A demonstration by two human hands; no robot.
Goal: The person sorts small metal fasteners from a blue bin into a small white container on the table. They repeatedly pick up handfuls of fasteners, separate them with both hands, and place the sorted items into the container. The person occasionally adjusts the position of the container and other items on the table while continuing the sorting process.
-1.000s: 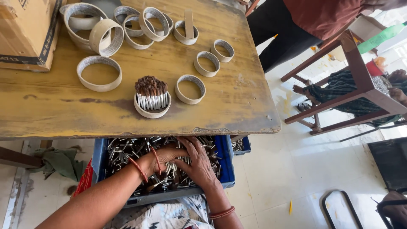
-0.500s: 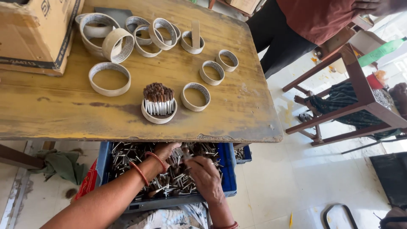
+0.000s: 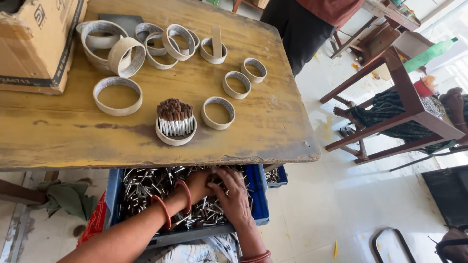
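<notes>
Both hands now pressed closer together than half second ago. Left hand [image 3: 197, 184] and right hand [image 3: 233, 197] dig into loose silvery metal pieces [image 3: 146, 187] heaped in blue plastic crate [image 3: 257, 195] under worn yellow wooden table [image 3: 273, 122]; fingers curled among pieces, exact hold cannot tell. Table edge hides crate's far side. Cardboard rings [image 3: 218, 113] scattered above; one ring [image 3: 175, 134] packed with upright brown-tipped sticks.

Brown cardboard box [image 3: 36, 41], table's far-left corner

Cardboard box [image 3: 36, 44], paper rings [image 3: 117, 95], wooden chair [image 3: 399, 104], green rag [image 3: 66, 197].
</notes>
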